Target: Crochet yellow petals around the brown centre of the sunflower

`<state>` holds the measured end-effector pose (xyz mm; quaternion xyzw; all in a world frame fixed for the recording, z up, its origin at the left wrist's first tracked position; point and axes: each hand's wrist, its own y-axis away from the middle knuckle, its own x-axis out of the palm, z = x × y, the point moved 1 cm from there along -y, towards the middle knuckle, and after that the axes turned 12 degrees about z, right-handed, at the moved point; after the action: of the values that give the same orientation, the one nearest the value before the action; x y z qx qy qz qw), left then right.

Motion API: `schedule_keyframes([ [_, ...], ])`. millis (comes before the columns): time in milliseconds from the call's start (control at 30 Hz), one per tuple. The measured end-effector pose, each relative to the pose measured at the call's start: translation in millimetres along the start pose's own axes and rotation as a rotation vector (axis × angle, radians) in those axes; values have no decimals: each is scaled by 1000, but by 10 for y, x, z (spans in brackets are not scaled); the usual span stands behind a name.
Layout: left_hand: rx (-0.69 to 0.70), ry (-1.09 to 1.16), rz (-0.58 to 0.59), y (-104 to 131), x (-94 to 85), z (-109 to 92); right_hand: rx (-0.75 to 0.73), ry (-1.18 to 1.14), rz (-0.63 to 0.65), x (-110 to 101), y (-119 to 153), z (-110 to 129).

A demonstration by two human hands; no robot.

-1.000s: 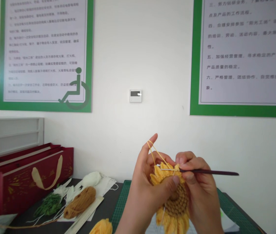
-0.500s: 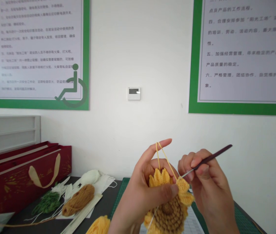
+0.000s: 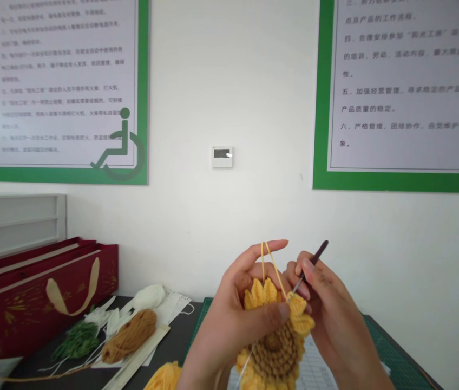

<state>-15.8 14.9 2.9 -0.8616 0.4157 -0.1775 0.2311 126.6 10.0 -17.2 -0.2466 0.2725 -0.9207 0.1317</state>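
My left hand grips a crocheted sunflower, its brown centre ringed by yellow petals, with the thumb pressed on its face. Yellow yarn loops over the raised left index finger and runs down to a petal at the upper right. My right hand pinches a crochet hook with a dark handle. The hook's metal tip meets the yellow petal edge where the yarn comes in; the exact stitch is too small to make out. A pale strand hangs across the flower's lower left.
On the dark table at left lie a brown yarn skein, green yarn, white yarn and a yellow ball. A red gift bag stands behind them. A green cutting mat and a printed sheet lie under my hands.
My right hand has moved left, closer to the flower, and the hook now stands more steeply. The flower and my left hand have shifted slightly left and down.
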Motion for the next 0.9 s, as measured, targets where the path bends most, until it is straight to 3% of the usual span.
schedule_keyframes([
  [233,-3,74,24,10,-28,14,-86,35,102,-105,-8,-29],
  [467,32,93,137,-21,-50,39,-151,55,159,-84,4,7],
  [900,41,42,173,15,-66,30,-406,266,190,-120,76,51],
])
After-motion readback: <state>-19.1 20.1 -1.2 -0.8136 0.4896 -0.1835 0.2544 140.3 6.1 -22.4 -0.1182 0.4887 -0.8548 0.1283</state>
